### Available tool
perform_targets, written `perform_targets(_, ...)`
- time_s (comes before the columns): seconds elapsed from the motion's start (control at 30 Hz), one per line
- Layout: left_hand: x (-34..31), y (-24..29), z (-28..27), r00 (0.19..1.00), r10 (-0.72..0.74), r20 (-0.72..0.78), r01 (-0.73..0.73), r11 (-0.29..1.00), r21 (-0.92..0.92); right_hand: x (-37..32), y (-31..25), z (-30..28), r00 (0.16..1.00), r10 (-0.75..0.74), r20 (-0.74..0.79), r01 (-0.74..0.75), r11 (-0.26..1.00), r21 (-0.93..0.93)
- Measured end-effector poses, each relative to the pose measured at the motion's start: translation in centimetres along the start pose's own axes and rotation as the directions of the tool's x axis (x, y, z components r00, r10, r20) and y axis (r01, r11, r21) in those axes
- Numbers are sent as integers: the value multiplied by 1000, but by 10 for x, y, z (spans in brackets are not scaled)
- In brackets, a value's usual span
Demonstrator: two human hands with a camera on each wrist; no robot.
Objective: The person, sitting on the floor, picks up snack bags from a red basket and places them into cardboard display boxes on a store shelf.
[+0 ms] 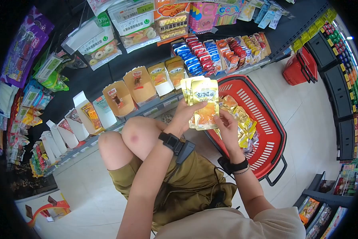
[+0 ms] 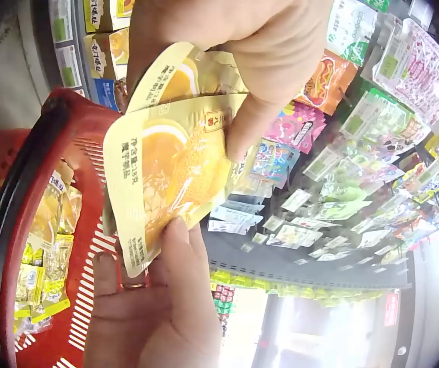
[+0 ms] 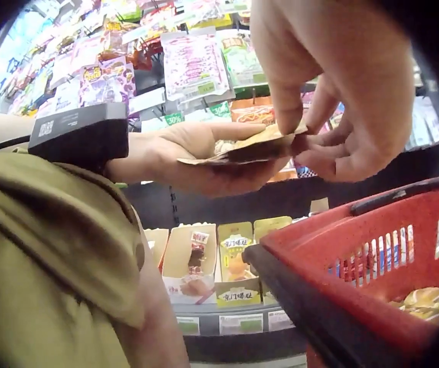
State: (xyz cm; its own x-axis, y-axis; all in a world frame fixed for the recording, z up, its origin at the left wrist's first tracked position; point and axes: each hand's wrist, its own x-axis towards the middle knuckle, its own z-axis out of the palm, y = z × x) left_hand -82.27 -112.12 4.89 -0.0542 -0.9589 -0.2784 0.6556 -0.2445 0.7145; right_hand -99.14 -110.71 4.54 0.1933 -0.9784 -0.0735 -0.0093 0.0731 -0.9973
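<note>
I crouch in a shop aisle with a fan of several yellow snack packets (image 1: 203, 101) in front of me. My left hand (image 1: 188, 113) grips the fan from the left, with the thumb across the front packet (image 2: 173, 165). My right hand (image 1: 226, 121) pinches the lower right edge of that front packet. In the right wrist view the packets (image 3: 258, 146) lie edge-on between the left hand (image 3: 196, 157) and the right hand (image 3: 334, 123). Just behind the hands, a red shopping basket (image 1: 276, 127) stands on the floor with more yellow packets (image 1: 242, 123) inside.
A low shelf (image 1: 147, 109) ahead carries open display boxes (image 1: 139, 85) of snacks, and bagged snacks (image 1: 135, 24) hang above it. Stacked red baskets (image 1: 300, 65) stand at the aisle's far right. My bare knees (image 1: 135, 135) are just left of the hands.
</note>
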Motion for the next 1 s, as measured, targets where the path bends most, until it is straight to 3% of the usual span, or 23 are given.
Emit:
perform_targets(0.07,0,1,1,1000,4,7,-4,1000,-2,-2,2,0,988,-155,-19,145,957,-253)
perform_targets(0.2,0,0,4,999,26,-34,-27,1000,-12,-8,-5,8,978,-209,-5,192,906,-378)
perform_targets(0.27,0,-1,5,998,40,-48,-38,999,25,-12,-10,12,991,-133,30,133,893,-431)
perform_targets(0.33,0,0,6,982,24,-188,-5,994,105,-12,1,16,986,-161,45,163,877,-452)
perform_targets(0.37,0,0,5,982,21,-186,-1,994,106,-12,7,17,980,-188,62,195,859,-474)
perform_targets(0.4,0,-1,4,968,54,-247,-30,995,99,-14,10,18,965,-233,117,256,769,-585)
perform_targets(0.43,0,-2,3,948,85,-306,-59,994,94,-16,20,17,966,-234,110,253,769,-587)
perform_targets(0.5,5,-8,-6,947,122,-299,-108,992,62,-21,40,16,959,-248,139,270,639,-721)
perform_targets(0.53,5,-9,-8,943,127,-306,-114,992,61,-21,45,14,936,-328,129,306,575,-759)
perform_targets(0.57,5,-10,-9,939,134,-316,-120,991,61,-19,47,7,936,-327,127,304,575,-760)
perform_targets(0.63,6,-10,-10,943,97,-318,-82,995,60,-4,27,-13,994,77,75,-8,751,-660)
perform_targets(0.7,6,-12,-9,967,58,-248,-48,998,44,33,72,-59,985,170,14,-98,633,-768)
perform_targets(0.77,9,-15,-11,971,48,-234,-37,998,51,65,104,-96,978,190,-90,-177,512,-841)
perform_targets(0.8,9,-15,-10,978,18,-206,-4,998,66,71,121,-105,978,188,-90,-175,511,-841)
perform_targets(0.87,8,-13,-8,984,-22,-178,43,992,116,82,143,-114,965,-225,-132,-71,260,-963)
perform_targets(0.9,8,-13,-8,984,-17,-180,38,993,116,82,136,-111,965,-228,-127,-65,261,-963)
perform_targets(0.97,9,-13,-7,980,-4,-197,27,993,113,79,118,-102,963,171,-208,-237,169,-957)
perform_targets(1.0,11,-15,-9,979,2,-202,22,993,113,79,125,-98,969,49,-241,-245,137,-960)
